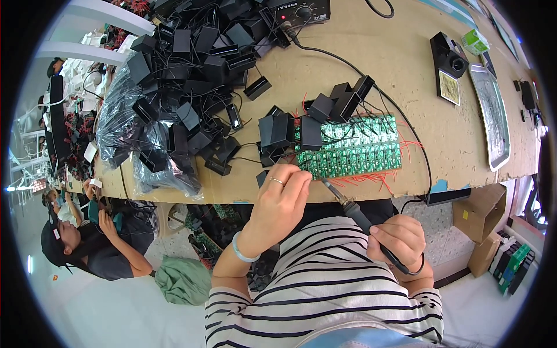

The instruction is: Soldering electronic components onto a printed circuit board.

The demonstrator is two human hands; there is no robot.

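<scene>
My right hand (pixel 401 240) is closed round the dark handle of a soldering iron (pixel 361 218). The iron's metal tip points up and left, at the near edge of a green circuit board panel (pixel 354 158). At that panel's near left corner, my left hand (pixel 279 200) has its fingers pinched together; whatever is between them is too small to make out. Small black plastic housings (pixel 310 133) on black wires lie over the panel's left and far sides. Red wires (pixel 380 178) stick out from under its near and right edges.
A large heap of black housings (pixel 203 69) and clear plastic bags fills the table's left. The soldering station (pixel 304 10) stands at the back, its cord curving round the panel. A black iron stand (pixel 449 61) and a metal tray (pixel 489 116) are right. Another person (pixel 87 243) works at left.
</scene>
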